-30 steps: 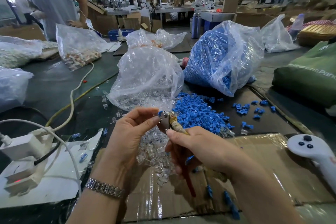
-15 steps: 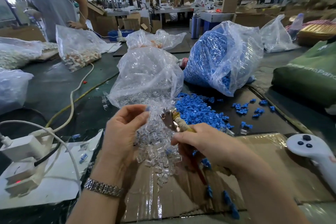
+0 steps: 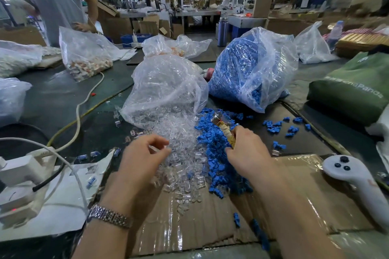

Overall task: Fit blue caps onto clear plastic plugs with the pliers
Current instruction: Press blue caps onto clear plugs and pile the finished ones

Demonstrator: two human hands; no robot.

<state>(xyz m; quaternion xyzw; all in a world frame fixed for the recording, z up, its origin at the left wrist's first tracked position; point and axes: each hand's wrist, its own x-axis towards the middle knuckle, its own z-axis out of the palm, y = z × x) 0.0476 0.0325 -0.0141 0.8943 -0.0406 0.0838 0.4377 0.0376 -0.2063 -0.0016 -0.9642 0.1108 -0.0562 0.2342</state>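
Observation:
A heap of clear plugs (image 3: 185, 160) spills from an open plastic bag (image 3: 166, 88) onto the cardboard. Right beside it lies a heap of blue caps (image 3: 212, 136), with a full bag of blue caps (image 3: 250, 69) behind. My left hand (image 3: 145, 160) hovers low over the clear heap, its thumb and curled fingers pinching what looks like one clear plug (image 3: 153, 148). My right hand (image 3: 248, 151) grips the tape-wrapped handles of the pliers (image 3: 226, 130). The plier jaws point away from me over the blue caps; I cannot see whether they hold anything.
A white controller (image 3: 353, 176) lies on the cardboard sheet (image 3: 294, 187) at right. A power strip (image 3: 23, 172) with cables sits at left on white paper. A green bag (image 3: 353, 88) is at far right. A person (image 3: 54, 2) stands at back left by another bag (image 3: 84, 57).
Both hands have dropped from chest height and moved apart. The left hand went down onto the clear plugs; the right hand carried the pliers forward and right over the blue caps.

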